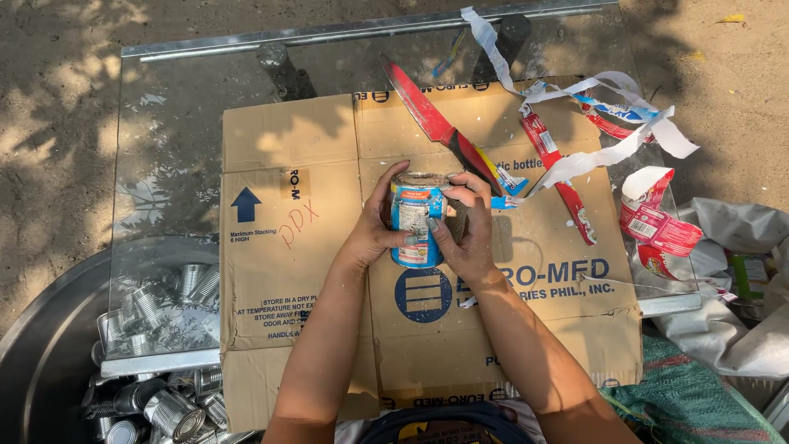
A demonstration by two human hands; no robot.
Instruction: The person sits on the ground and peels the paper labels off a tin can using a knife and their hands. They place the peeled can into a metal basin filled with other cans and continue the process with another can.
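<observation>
Nearest the camera, at the lower left, a wide round grey metal basin [49,329] holds a heap of bare, label-free silver tin cans [168,407], lying on their sides and partly seen through the glass. At the lower right lies a green woven sack [690,399].

Above these, a flattened brown cardboard box [296,271] covers a glass-topped table [164,123]. Over the middle of the cardboard, both hands hold a small cylindrical tin can with a blue and white paper label [415,222]. The can stands upright, its long axis vertical and its open mouth facing up; what is inside cannot be made out. The left hand [374,230] wraps around the can's left side, fingers closed on it. The right hand [468,234] grips the right side, thumb pressed on the label.

Just beyond the can lies a long red-bladed knife [427,111], tip pointing to the far left. Farther right, torn strips of red, white and blue paper labels [608,123] are strewn over the cardboard and glass, with sandy ground [57,49] beyond.
</observation>
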